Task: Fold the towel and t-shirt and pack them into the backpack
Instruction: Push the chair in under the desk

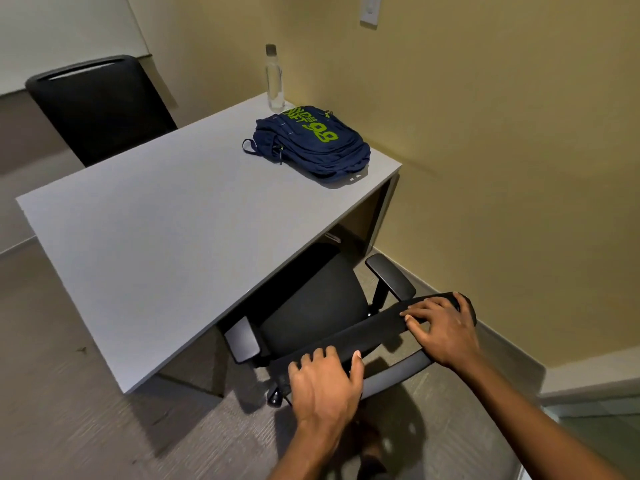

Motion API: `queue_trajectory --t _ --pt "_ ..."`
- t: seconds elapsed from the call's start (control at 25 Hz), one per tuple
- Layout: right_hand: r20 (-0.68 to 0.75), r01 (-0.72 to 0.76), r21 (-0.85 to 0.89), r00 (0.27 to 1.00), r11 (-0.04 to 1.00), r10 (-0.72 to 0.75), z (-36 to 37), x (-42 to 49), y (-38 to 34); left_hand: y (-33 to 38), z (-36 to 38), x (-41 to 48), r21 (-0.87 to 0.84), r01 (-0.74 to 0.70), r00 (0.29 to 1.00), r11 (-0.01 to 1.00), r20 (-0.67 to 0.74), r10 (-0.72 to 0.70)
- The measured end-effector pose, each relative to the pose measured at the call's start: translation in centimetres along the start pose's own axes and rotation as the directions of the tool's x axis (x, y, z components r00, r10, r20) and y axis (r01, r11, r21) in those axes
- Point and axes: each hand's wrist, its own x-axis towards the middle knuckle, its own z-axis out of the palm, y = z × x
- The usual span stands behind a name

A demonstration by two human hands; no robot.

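A clear bottle (275,81) is stood at the far corner of the grey surface (156,237). A black office chair (311,306) is drawn up to its near edge, and a second black chair (104,109) is set beyond it.

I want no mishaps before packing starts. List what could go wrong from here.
1. The water bottle stands upright, close behind the backpack; dragging the backpack could topple it.
2. The left hand and right hand hold the office chair by its backrest; its armrest sits at the desk edge and could bump it.
3. No towel or t-shirt is in view.
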Motion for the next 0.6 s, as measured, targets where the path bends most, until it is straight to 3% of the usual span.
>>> queue_trajectory --t 0.6 --pt "0.055 0.26 0.066 0.963 0.963 -0.264 -1.7 13.3 -3.4 0.6 -2.0 7.3 -0.066 0.221 0.973 0.973 -0.054 -0.225"
